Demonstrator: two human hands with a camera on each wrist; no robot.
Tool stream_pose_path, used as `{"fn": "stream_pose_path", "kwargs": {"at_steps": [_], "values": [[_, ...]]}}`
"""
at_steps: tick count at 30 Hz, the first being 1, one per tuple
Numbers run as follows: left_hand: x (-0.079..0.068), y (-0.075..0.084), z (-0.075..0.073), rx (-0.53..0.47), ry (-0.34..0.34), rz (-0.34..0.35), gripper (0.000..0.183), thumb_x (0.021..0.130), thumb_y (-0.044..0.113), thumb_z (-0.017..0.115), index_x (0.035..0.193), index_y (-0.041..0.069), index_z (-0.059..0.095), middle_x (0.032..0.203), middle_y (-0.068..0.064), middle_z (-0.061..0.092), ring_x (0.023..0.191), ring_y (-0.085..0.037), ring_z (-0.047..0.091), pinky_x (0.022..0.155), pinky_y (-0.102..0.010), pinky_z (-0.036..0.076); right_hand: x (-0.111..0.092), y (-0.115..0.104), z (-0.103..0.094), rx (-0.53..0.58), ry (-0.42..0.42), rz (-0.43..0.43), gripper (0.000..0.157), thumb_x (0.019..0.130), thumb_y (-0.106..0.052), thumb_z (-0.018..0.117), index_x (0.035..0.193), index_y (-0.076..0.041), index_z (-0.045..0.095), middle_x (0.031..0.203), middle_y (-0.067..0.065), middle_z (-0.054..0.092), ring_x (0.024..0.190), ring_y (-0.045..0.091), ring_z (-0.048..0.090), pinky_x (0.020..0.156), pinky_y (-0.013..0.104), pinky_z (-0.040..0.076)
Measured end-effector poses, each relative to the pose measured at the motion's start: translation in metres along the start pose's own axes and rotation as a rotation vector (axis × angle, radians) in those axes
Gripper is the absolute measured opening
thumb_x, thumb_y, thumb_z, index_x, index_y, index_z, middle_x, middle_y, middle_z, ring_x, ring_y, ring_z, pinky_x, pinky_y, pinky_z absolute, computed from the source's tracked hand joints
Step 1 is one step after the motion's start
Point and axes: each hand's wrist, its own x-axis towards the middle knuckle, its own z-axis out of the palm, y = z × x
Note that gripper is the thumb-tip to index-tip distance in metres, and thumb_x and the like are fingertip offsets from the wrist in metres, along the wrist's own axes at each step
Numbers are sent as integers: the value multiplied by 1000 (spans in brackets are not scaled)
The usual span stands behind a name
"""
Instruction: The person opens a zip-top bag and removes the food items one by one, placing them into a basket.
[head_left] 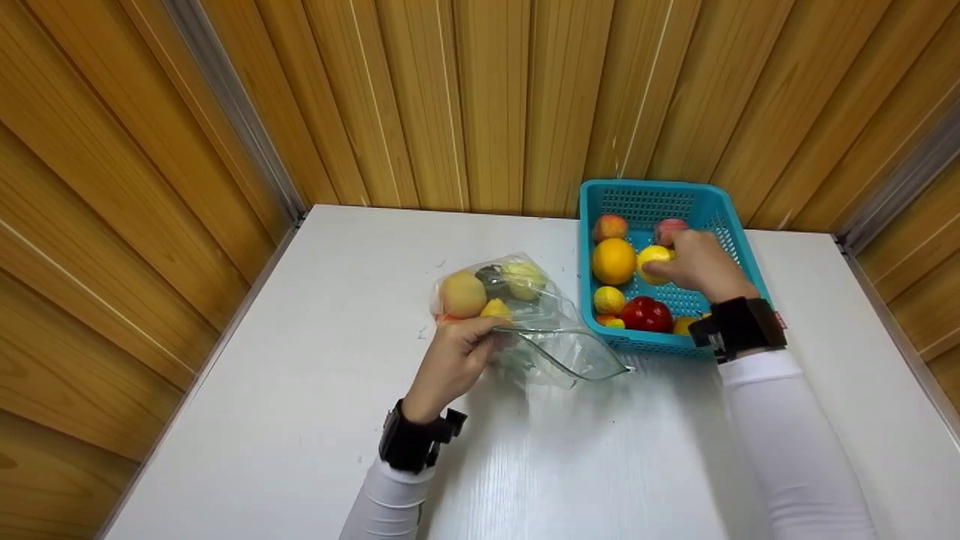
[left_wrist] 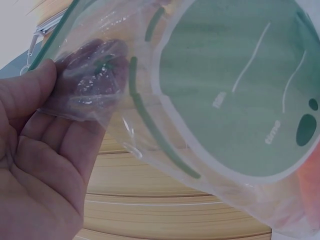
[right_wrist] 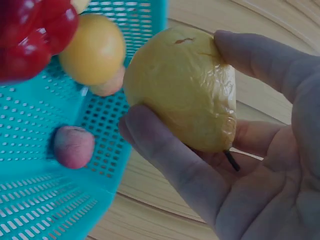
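My left hand (head_left: 454,354) pinches the rim of a clear zip bag (head_left: 592,358), its mouth gaping toward the right. Inside the bag are a peach-coloured round fruit (head_left: 463,293), a dark green piece (head_left: 491,280), a pale yellow-green fruit (head_left: 525,280) and a small yellow one (head_left: 495,309). Green printing (left_wrist: 220,90) covers the bag's side in the left wrist view. My right hand (head_left: 703,264) grips a yellow pear (right_wrist: 180,90) between thumb and fingers, its dark stem toward the palm. In the head view this hand is over the blue basket (head_left: 652,183).
In the basket lie an orange (head_left: 613,261), a shiny red fruit (head_left: 646,313), a peach (head_left: 611,227), a pinkish fruit (head_left: 670,229) and a small yellow fruit (head_left: 608,300). The white table (head_left: 300,375) meets wood-panelled walls (head_left: 487,105) at the back and sides.
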Motion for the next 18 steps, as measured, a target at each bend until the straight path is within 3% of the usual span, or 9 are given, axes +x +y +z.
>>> {"fn": "stream_pose_path", "kwargs": {"at_steps": [6,12,18], "values": [[-1,-1,0,16,10,5,17,98,-8,68,106,-3,83,96,-14,83,85,-17,75,80,-31,66,15,4,4,12,-105,121,42,109,-30,66,125,9,60,88,13,54,86,29,57,71,30,47],[-1,0,0,38,7,-9,21,97,-11,67,106,-2,83,97,-14,83,88,-15,73,81,-31,66,21,11,11,-8,-139,194,52,110,-30,64,136,15,57,94,18,57,88,32,60,73,31,50],[0,0,0,31,8,-4,18,98,-9,68,106,-3,83,98,-15,84,87,-18,75,80,-32,67,27,16,12,3,-150,248,46,110,-21,57,135,18,57,103,23,56,93,36,59,77,33,51]]}}
